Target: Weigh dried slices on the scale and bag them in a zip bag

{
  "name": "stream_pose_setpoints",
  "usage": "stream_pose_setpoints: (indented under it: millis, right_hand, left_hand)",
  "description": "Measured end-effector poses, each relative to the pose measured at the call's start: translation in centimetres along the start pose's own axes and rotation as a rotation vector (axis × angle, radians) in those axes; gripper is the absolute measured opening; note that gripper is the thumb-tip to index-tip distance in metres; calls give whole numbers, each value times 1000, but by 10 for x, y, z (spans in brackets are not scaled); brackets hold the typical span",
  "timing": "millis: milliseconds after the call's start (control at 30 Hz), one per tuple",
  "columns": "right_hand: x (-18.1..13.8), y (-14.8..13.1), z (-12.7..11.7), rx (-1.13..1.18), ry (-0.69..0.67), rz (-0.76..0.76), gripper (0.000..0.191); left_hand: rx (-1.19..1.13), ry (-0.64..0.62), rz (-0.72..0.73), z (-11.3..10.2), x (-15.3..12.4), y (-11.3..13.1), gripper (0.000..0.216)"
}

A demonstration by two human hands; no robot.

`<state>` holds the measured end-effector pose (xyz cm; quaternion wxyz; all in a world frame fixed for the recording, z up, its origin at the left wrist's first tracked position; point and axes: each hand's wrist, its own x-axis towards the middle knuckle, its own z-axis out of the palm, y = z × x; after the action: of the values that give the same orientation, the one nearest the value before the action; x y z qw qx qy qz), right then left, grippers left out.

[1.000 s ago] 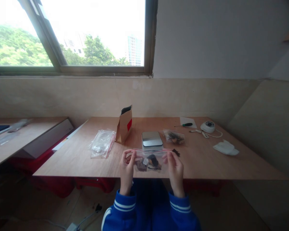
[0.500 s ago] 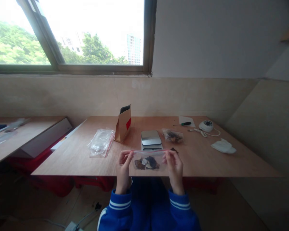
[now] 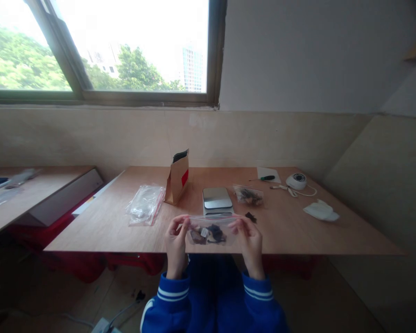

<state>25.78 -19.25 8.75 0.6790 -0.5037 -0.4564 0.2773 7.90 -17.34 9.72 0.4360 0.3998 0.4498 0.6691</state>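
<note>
I hold a small clear zip bag point(image 3: 210, 231) with dark dried pieces inside, just above the near edge of the wooden table point(image 3: 287, 231). My left hand point(image 3: 175, 236) pinches the bag's top left corner. My right hand point(image 3: 250, 237) pinches its top right part, with the fingers reaching inward along the red zip strip. Right behind the bag sits a small silver scale point(image 3: 217, 199). A loose dark piece point(image 3: 251, 216) lies on the table by my right hand.
A brown paper pouch point(image 3: 178, 178) stands open behind the scale. A pile of clear bags point(image 3: 145, 204) lies to its left. To the right are a filled small bag point(image 3: 248, 196), a green-handled screwdriver point(image 3: 266, 178), a white round device point(image 3: 296, 181) and a white cloth point(image 3: 321, 210).
The bag has stayed between my hands and dropped slightly. My right fingers have slid leftward along the top of the bag. The view has tilted a little.
</note>
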Motion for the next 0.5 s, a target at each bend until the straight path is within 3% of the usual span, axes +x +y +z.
stream_pose_setpoints:
  millis: [500]
  right_hand:
    - [-3,2,0,38,11,27,31]
  left_hand:
    - [190,-75,40,-9,3,6,29]
